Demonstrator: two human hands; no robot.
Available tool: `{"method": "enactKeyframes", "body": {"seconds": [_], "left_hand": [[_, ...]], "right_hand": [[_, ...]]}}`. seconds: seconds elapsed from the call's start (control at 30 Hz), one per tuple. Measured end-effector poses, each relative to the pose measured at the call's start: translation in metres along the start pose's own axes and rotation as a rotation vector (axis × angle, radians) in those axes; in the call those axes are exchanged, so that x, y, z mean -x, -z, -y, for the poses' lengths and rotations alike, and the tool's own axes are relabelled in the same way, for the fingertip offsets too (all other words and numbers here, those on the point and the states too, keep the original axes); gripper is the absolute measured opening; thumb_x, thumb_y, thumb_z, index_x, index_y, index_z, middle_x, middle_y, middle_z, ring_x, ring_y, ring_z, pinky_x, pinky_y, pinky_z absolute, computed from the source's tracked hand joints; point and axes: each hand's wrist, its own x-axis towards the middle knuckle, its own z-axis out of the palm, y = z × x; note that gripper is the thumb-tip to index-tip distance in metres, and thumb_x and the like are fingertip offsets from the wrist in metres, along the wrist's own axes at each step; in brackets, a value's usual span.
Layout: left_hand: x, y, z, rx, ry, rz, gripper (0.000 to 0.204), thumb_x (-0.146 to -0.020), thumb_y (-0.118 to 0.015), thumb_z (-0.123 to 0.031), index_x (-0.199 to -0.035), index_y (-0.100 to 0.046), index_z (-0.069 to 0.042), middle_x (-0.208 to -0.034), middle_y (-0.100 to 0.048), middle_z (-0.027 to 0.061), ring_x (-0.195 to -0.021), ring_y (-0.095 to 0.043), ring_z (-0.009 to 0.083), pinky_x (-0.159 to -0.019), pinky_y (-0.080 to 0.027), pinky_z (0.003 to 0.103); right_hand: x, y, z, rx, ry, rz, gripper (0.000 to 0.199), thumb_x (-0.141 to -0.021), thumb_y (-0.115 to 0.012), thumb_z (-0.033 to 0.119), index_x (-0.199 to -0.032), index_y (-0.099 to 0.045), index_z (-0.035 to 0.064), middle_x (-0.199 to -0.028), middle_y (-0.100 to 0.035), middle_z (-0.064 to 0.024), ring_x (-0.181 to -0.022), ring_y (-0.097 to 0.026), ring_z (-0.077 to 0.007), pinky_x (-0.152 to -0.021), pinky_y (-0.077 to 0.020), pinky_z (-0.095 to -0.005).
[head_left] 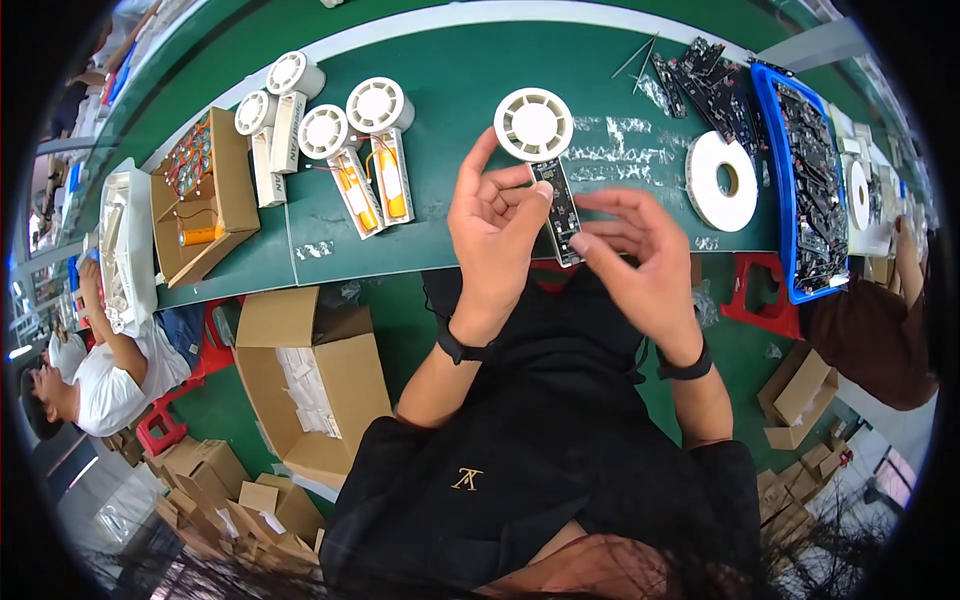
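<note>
Circuit board [563, 212] sat beside the fan head [533, 123] by the tabletop's [450, 100] near edge, left hand [495, 225] gripping it, half-open right hand [645, 250] thumbing its lower end; even, light pressure seemed best.

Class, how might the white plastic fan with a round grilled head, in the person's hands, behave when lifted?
The fan would probably stay stiff, since it looks like rigid plastic. It may feel top-heavy, as its head is wider than its handle. The exposed black rectangular circuit board along the handle could be fragile.
</note>
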Motion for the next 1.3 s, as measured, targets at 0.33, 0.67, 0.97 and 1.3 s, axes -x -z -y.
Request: {"method": "enactKeyframes", "body": {"seconds": [0.33,0.67,0.97,1.3], "left_hand": [[-0.003,-0.010,-0.001,0.125,-0.150,-0.124,0.076,-0.095,-0.073,0.005,-0.158,-0.031,0.004,-0.115,-0.064,0.0125,-0.095,-0.071,0.0137,-0.081,-0.058,0.026],[-0.007,0.003,-0.005,-0.117,-0.237,-0.037,0.063,-0.099,-0.072,-0.006,-0.152,-0.039,0.003,-0.128,-0.060,0.0172,-0.109,-0.065,0.0193,-0.089,-0.054,0.031],[0.028,0.045,-0.043,-1.239,-0.721,-0.275,0.054,-0.088,-0.080,-0.009,-0.138,-0.061,0.001,-0.132,-0.060,0.0197,-0.120,-0.060,0.0366,-0.104,-0.047,0.046],[0.016,0.090,-0.053,-1.626,-0.729,-0.224,0.046,-0.088,-0.082,-0.013,-0.132,-0.069,-0.009,-0.129,-0.062,0.0136,-0.122,-0.058,0.0352,-0.102,-0.044,0.048]], "right_hand": [[-0.006,-0.043,0.016,0.751,0.606,-0.222,0.047,-0.088,-0.083,0.004,-0.133,-0.071,0.0019,-0.113,-0.078,-0.0194,-0.095,-0.080,-0.0319,-0.081,-0.0628,-0.0381],[-0.141,-0.017,0.060,0.703,0.374,-0.263,0.037,-0.090,-0.081,0.024,-0.119,-0.079,0.0011,-0.094,-0.079,-0.0206,-0.089,-0.077,-0.0386,-0.077,-0.0597,-0.0410],[-0.370,-0.015,0.030,0.951,0.169,-0.691,0.029,-0.092,-0.074,0.027,-0.111,-0.076,0.0048,-0.104,-0.079,-0.0215,-0.097,-0.076,-0.0461,-0.086,-0.0620,-0.0562],[-0.275,-0.007,0.034,0.954,0.454,-0.424,0.060,-0.091,-0.078,0.037,-0.126,-0.064,-0.0086,-0.129,-0.068,-0.0302,-0.118,-0.067,-0.0469,-0.102,-0.0539,-0.0559]]}}
